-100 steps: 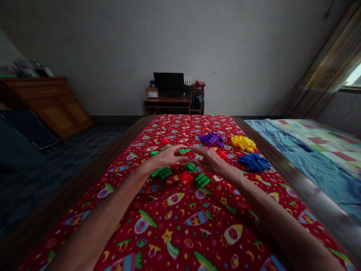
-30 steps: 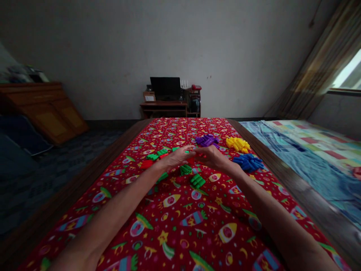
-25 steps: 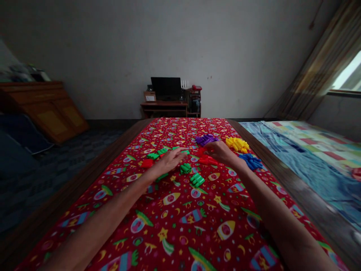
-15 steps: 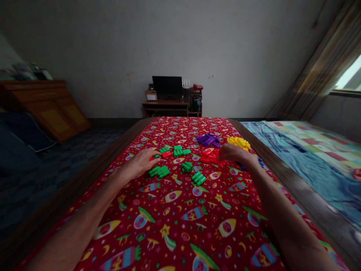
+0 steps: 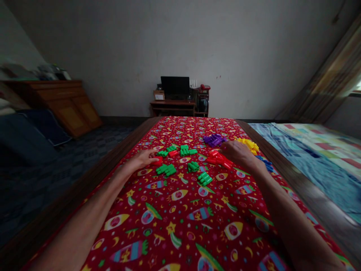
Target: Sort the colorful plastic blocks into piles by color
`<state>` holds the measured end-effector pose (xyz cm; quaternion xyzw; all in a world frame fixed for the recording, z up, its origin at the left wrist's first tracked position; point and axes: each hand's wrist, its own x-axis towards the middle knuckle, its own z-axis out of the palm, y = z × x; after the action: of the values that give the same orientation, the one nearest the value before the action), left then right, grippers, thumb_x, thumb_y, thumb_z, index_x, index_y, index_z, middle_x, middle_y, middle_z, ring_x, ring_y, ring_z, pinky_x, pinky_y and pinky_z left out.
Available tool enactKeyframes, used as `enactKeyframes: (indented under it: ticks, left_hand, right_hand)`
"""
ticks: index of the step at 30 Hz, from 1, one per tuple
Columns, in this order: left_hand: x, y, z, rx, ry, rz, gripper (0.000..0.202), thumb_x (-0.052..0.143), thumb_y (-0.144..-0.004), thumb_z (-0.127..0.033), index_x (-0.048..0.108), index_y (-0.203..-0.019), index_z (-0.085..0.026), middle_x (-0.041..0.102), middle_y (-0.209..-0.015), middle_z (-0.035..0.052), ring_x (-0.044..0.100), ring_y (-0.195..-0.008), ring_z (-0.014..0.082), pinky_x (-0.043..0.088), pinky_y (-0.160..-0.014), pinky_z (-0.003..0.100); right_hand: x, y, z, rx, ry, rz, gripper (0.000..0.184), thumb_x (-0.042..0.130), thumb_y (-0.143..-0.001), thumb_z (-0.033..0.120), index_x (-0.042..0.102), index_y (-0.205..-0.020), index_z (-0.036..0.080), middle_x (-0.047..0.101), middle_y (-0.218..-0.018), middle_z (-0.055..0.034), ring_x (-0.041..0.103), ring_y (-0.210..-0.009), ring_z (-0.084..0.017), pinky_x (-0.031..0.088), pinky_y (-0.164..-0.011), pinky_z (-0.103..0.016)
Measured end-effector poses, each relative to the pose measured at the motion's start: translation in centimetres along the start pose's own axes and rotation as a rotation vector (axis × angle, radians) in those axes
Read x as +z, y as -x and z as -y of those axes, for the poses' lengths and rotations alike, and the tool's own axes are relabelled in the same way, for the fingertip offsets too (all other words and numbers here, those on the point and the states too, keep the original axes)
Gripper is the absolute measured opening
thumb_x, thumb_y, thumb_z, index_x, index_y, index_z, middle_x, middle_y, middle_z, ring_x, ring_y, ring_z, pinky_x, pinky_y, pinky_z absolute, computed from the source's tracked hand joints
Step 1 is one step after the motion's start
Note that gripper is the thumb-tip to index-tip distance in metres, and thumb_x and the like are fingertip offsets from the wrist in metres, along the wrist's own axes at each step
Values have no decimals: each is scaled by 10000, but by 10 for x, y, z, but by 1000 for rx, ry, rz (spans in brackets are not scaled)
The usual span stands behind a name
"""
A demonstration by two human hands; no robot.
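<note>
Glossy red plastic piece [image 5: 158, 162] lies just right of the nearer, half-curled left hand [image 5: 144, 158]; grip, long axis unclear. Right hand [image 5: 237, 151] curled, contents hidden.

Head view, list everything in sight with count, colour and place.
Table: one, dark brown, centre
Tablecloth: one, patterned red, over table
Green blocks: several groups, green, middle and left
Red blocks: one pile and strays, red, middle and left
Purple blocks: one pile, purple, beyond red blocks
Yellow blocks: one pile, yellow, right of purple
Blue blocks: one pile, blue, right, partly hidden
Desk: one, brown, beyond table
Monitor: one, black, on desk
Box: one, brown, left of monitor
Telephone: one, red, right of monitor
Cabinet: one, brown, left
Bed: one, multicoloured, right
Curtain: one, beige, far right
Window: one, bright, right
Left hand: one, bare, at red blocks
Right hand: one, bare, by red blocks
</note>
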<state>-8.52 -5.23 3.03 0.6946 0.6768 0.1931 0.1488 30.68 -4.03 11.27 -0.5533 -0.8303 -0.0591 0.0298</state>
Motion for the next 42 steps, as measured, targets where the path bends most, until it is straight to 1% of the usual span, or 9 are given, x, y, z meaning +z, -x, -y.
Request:
enactKeyframes:
  ticks: [5, 9, 13, 17, 22, 26, 31, 36, 42]
  left_hand:
    - [-13, 1, -16, -82, 98, -118, 553, 707, -537, -421, 657, -1016, -149, 625, -624, -2, 575, -574, 176, 416, -509, 250]
    - [-18, 9, -55, -8, 377, -126, 500, 734, -550, -487, 637, -920, -164, 669, -731, 19, 630, -670, 188, 494, -598, 279]
    - [8, 22, -104, 166, 653, 2, 518, 778, -566, -472, 607, -957, -177, 709, -852, 28, 675, -758, 196, 550, -701, 322]
    - [36, 29, -125, 281, 714, 46, 417, 775, -623, -412, 623, -924, -167, 719, -900, 44, 688, -812, 197, 559, -787, 337]
    - [37, 29, -115, 354, 490, -18, 253, 605, -792, -380, 649, -934, -176, 722, -930, 64, 684, -866, 203, 549, -806, 331]
    - [32, 24, -99, 432, 112, -93, 231, 529, -839, -335, 688, -926, -192, 725, -964, 70, 672, -909, 215, 527, -854, 344]
    - [29, 8, -65, 427, -151, -203, 228, 531, -819, -262, 703, -957, -206, 726, -990, 65, 658, -956, 228, 506, -907, 357]
    - [29, -5, -43, 369, -216, -215, 240, 507, -854, -263, 694, -990, -199, 720, -1010, 69, 654, -962, 230, 494, -910, 350]
    - [45, -16, -51, 372, -381, -198, 235, 593, -836, -257, 687, -1033, -171, 713, -1027, 105, 633, -986, 261, 474, -911, 376]
  right_hand:
    - [2, 3, 23, -96, -71, -31, 313, 414, -918, 242, 708, -851, 157, 658, -714, -84, 520, -573, -124, 250, -537, -264]
    - [17, 8, 45, -307, -209, -135, 299, 408, -927, 236, 688, -948, 132, 652, -737, -84, 501, -603, -125, 261, -560, -263]
    - [40, 9, 68, -544, -431, -285, 292, 447, -936, 269, 607, -1151, 152, 660, -783, -59, 479, -620, -119, 281, -569, -238]
    - [41, 3, 64, -474, -500, -167, 185, 483, -899, 198, 654, -948, 147, 607, -679, -22, 421, -546, -97, 255, -542, -235]
    - [16, -5, 19, -287, -413, 44, 184, 538, -845, 206, 651, -724, 126, 544, -594, 5, 390, -525, -82, 247, -528, -231]
    - [10, -3, -2, -180, -219, 232, 147, 568, -829, 208, 699, -827, 141, 663, -772, -60, 550, -676, -137, 328, -579, -232]
    - [15, -2, 2, -31, -14, 141, 272, 568, -869, 317, 655, -1087, 179, 674, -1077, -124, 619, -904, -215, 386, -661, -261]
    - [10, -2, 13, -7, -57, -35, 294, 434, -940, 340, 662, -1045, 187, 697, -886, -95, 608, -727, -170, 305, -583, -250]
    - [7, -2, 24, -76, -116, -139, 294, 417, -937, 293, 691, -900, 191, 682, -765, -69, 555, -634, -132, 235, -553, -254]
